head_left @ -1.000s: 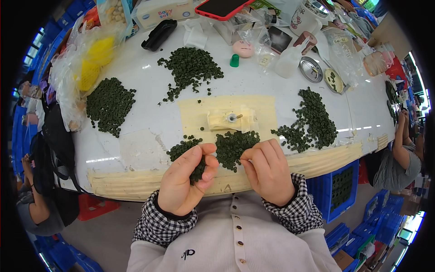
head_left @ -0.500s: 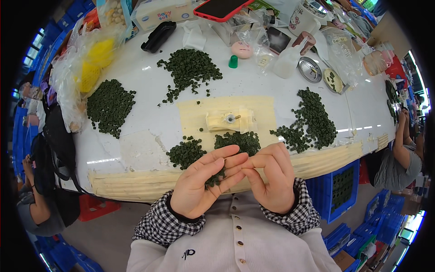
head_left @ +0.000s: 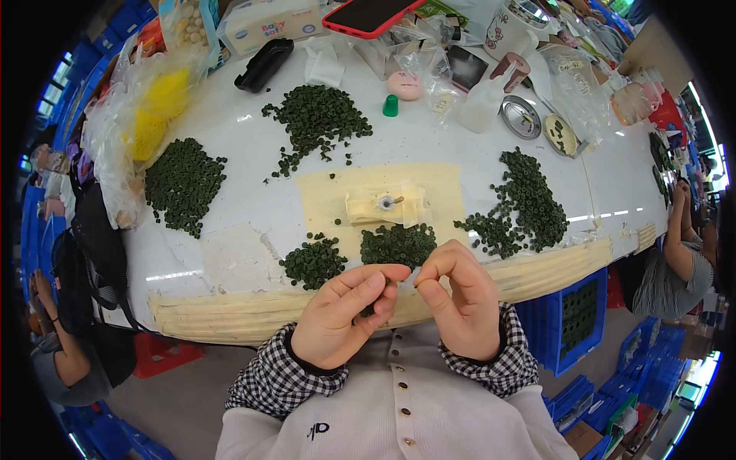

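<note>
My left hand (head_left: 337,310) is curled in front of my body near the table's front edge. Small dark green round pieces (head_left: 369,310) show between its thumb and fingers. Close by on the right, my right hand (head_left: 466,303) has thumb and forefinger pinched together; whatever is between the tips is too small to make out. Beyond the hands lies a front heap of the same pieces (head_left: 397,245), with a smaller heap (head_left: 314,262) to its left. Behind them, a tape-wrapped block (head_left: 368,205) with a metal pin (head_left: 388,202) sits on yellowish tape.
More green heaps lie at the back (head_left: 318,119), left (head_left: 184,186) and right (head_left: 531,203). A black case (head_left: 264,67), red-cased phone (head_left: 372,15), green cap (head_left: 391,106) and round tin (head_left: 520,117) stand farther back. A blue crate (head_left: 563,322) is below the edge. Other people sit at both sides.
My left hand's fingers have curled in from a flatter, open palm. My right hand has drawn slightly away from the left fingertips, still pinched.
</note>
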Demonstrator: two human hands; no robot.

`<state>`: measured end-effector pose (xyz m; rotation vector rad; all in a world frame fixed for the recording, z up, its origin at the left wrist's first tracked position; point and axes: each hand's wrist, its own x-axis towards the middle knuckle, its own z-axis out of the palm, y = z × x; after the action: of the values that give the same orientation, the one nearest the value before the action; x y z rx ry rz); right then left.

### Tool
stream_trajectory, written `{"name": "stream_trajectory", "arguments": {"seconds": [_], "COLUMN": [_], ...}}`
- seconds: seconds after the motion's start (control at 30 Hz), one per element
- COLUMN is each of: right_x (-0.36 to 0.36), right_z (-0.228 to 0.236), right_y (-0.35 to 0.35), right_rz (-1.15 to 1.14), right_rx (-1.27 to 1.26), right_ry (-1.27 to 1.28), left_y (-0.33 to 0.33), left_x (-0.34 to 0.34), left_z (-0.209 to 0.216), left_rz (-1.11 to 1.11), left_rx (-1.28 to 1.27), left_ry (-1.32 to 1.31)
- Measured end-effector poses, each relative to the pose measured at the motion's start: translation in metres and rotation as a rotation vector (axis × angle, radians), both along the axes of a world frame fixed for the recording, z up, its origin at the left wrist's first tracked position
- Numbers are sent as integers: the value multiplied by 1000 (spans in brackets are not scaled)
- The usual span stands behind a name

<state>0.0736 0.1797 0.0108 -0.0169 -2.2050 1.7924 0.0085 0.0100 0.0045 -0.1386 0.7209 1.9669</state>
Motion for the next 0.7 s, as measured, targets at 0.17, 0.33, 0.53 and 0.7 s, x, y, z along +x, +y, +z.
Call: {"name": "stream_trajectory", "arguments": {"seconds": [0.17,0.33,0.53,0.7], "right_x": [1,0,-1,-1], "right_z": [-4,-3,-4,-7], "right_y": [-1,1,1,-6], "right_rz": [100,198,233,104], "right_rx": [-372,-594,-660,-537], "right_ry": [-157,-258,-278,-196], "left_y": [-2,-5,-4,-3], "left_x": [-1,0,0,0], "left_z": [-4,-8,-5,-8], "left_rz": [1,17,-3,-3], "left_rx": [26,98,36,28], "left_ry": [4,-31,-12,-36]}}
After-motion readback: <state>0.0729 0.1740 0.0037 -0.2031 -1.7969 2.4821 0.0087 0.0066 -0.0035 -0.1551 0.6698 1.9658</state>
